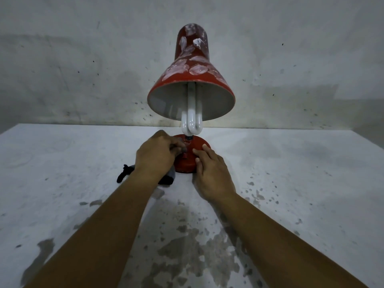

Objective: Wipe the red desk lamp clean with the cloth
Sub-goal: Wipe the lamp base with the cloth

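A red desk lamp stands on the white table (291, 183), its shade (192, 65) smeared with white dust patches and tilted toward me, a white U-shaped bulb (191, 121) hanging out of it. Its round red base (187, 161) sits between my hands. My left hand (155, 154) holds a grey-and-black cloth (168, 177) with curled fingers against the base's left side; part of the cloth trails out behind my wrist. My right hand (212, 169) rests on the base's right side with fingers nearly straight.
A stained grey wall (83, 69) rises just behind the table's far edge. The tabletop has worn dark patches near me.
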